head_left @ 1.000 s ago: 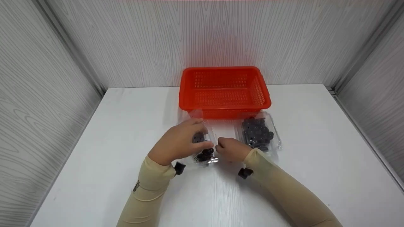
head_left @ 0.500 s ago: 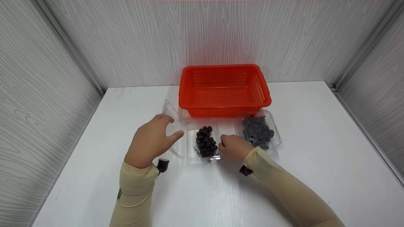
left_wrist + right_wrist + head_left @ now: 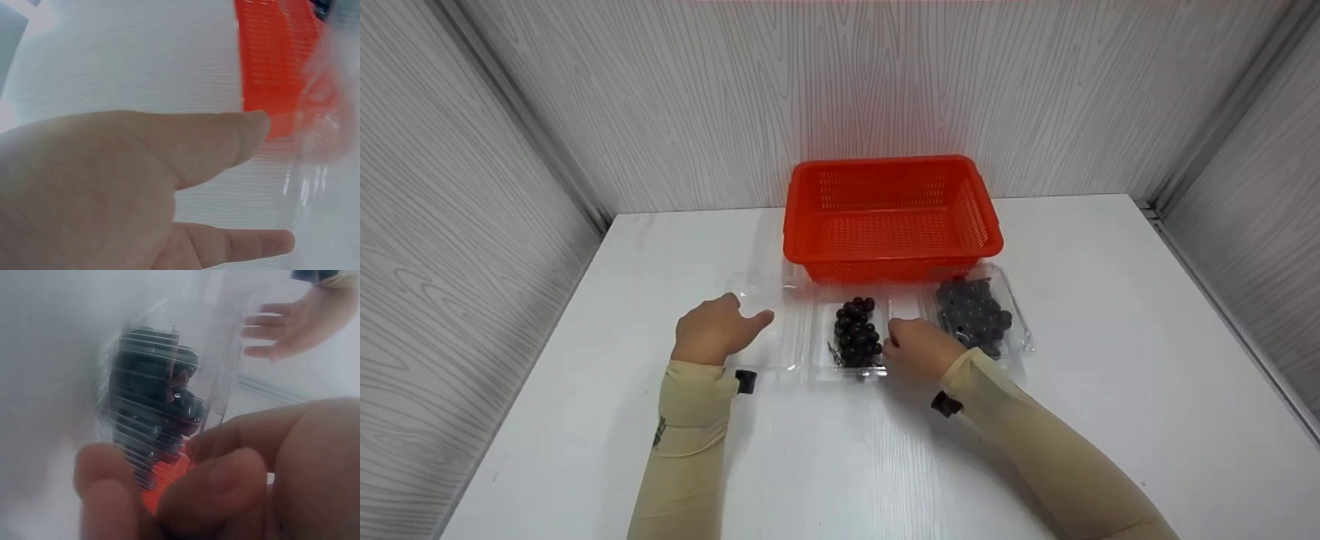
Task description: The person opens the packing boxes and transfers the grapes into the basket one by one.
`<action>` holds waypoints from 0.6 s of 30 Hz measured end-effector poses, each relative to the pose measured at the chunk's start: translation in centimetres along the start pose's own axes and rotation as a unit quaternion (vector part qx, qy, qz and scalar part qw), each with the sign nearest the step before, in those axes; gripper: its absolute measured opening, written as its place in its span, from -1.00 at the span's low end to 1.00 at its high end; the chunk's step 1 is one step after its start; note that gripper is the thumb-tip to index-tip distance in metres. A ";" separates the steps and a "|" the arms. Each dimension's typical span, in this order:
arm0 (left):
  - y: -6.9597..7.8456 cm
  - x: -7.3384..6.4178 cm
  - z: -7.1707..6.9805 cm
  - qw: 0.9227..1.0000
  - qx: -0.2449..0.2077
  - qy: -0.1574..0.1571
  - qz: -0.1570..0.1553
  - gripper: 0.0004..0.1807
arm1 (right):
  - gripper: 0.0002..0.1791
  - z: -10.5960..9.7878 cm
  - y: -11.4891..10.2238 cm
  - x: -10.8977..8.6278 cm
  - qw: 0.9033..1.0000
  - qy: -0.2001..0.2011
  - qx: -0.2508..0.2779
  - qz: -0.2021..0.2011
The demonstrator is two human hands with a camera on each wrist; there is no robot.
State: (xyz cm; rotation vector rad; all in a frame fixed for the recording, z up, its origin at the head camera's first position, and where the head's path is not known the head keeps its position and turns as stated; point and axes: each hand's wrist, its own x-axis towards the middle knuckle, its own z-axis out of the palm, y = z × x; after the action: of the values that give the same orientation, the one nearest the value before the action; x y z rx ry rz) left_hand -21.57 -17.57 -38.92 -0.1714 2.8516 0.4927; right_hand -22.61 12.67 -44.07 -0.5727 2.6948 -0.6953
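Observation:
A clear plastic clamshell box (image 3: 826,375) lies unfolded on the table with a bunch of dark grapes (image 3: 857,334) in its right half. Its lid (image 3: 784,341) is laid back flat to the left. My left hand (image 3: 712,330) is at the lid's left edge, thumb and fingers spread and holding nothing. At the opposite side, my right hand (image 3: 919,349) has its fingers curled and pinches the box's right rim. In the right wrist view the ribbed wall (image 3: 152,402) shows the grapes through it.
A red plastic basket (image 3: 892,268) stands behind the box, near the back wall. To the right of my right hand sits a second clear box (image 3: 1016,330), shut, with dark grapes inside. Panels with a wood-grain pattern (image 3: 697,97) enclose the table.
My left hand has swung left off the grapes, and the lid has gone from raised to flat. My right hand has stayed at the box's right rim.

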 end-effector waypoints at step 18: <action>-1.0 3.2 3.2 0.998 0.015 -0.066 -0.007 -0.11 | -0.84 0.1 0.0 0.0 0.999 0.027 -0.018 0.009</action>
State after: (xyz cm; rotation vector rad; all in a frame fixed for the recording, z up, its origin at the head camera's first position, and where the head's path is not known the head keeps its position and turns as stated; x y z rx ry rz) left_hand -23.81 -17.68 -43.02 -0.1468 2.7265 0.4415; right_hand -22.62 12.61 -44.12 -0.5454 2.7643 -0.6672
